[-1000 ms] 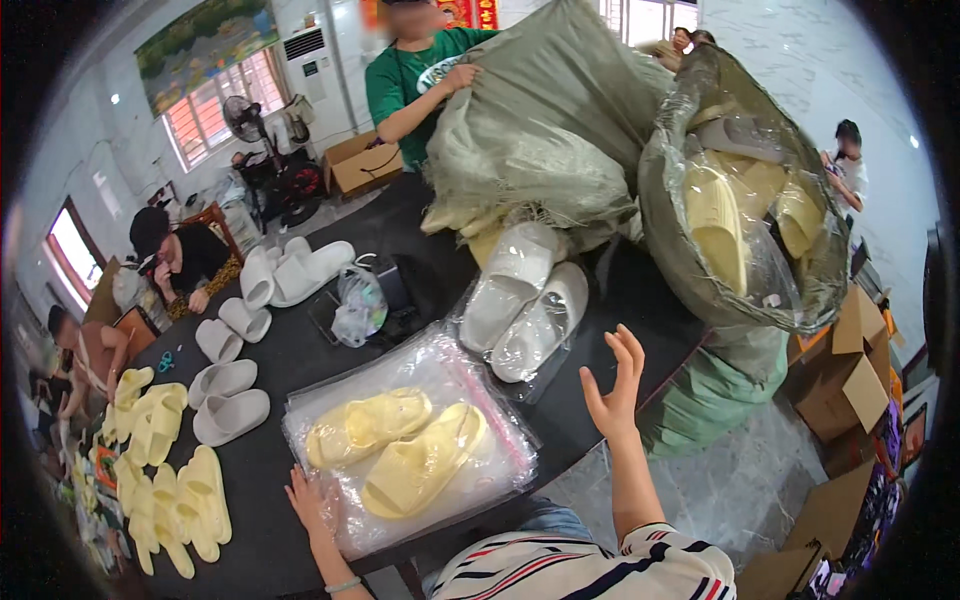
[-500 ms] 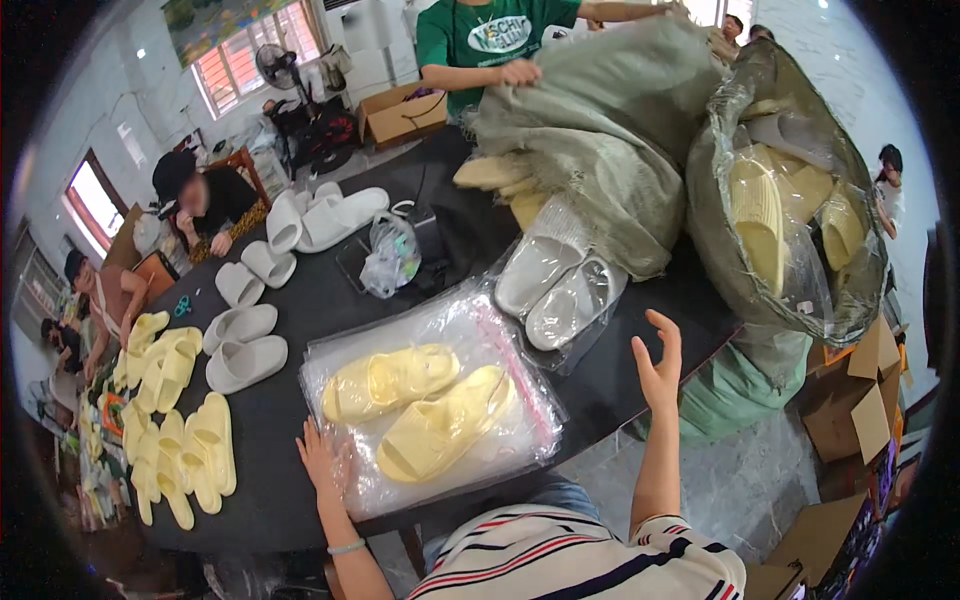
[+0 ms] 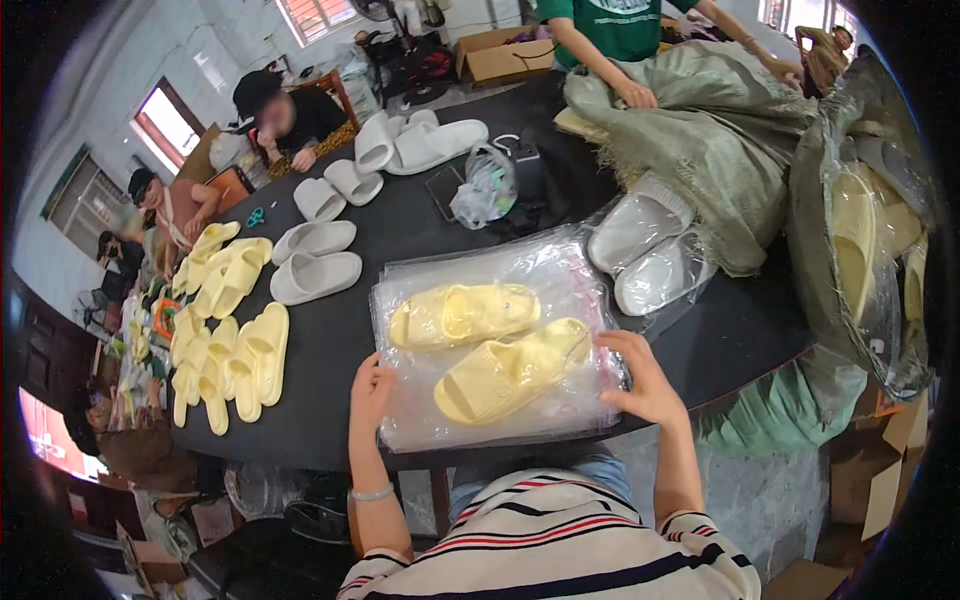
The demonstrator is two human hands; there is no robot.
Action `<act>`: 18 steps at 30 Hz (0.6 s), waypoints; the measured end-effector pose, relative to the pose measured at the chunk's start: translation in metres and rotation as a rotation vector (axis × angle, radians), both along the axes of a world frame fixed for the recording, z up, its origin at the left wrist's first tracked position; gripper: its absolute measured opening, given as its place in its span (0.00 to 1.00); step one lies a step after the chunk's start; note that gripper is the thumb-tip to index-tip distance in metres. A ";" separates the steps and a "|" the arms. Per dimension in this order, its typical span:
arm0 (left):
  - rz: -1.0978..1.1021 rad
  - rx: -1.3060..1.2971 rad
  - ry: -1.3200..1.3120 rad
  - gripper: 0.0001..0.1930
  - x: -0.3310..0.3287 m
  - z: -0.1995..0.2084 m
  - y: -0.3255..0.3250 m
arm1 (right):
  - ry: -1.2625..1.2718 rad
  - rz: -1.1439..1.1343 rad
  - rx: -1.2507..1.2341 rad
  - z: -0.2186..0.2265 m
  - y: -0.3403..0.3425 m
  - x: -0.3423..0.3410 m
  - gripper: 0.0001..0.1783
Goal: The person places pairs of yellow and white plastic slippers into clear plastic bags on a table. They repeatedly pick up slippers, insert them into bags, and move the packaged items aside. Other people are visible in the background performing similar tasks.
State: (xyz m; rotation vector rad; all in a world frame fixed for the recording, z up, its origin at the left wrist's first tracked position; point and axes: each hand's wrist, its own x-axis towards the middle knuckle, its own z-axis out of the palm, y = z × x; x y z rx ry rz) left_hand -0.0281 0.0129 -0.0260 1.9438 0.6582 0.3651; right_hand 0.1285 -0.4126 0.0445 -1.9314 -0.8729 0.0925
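Bracketing the clear bag stack, rested left hand against its left edge, grip closure not discernible; set right hand at its right edge, grip apart. Located yellow slippers atop the stack, apparently already bagged; located loose yellow pairs and grey pairs left of the stack, unbagged. Noted glossy, wrinkled film, broad moulded straps and thick, rounded, matte soles.

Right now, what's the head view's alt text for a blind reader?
A person's left hand and right hand flank a pair of yellow slippers on clear plastic bags, on a black table; gray slippers lie beyond.
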 end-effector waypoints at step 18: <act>0.052 0.354 -0.072 0.23 0.014 -0.005 -0.007 | 0.504 -0.095 0.274 -0.025 -0.031 -0.007 0.18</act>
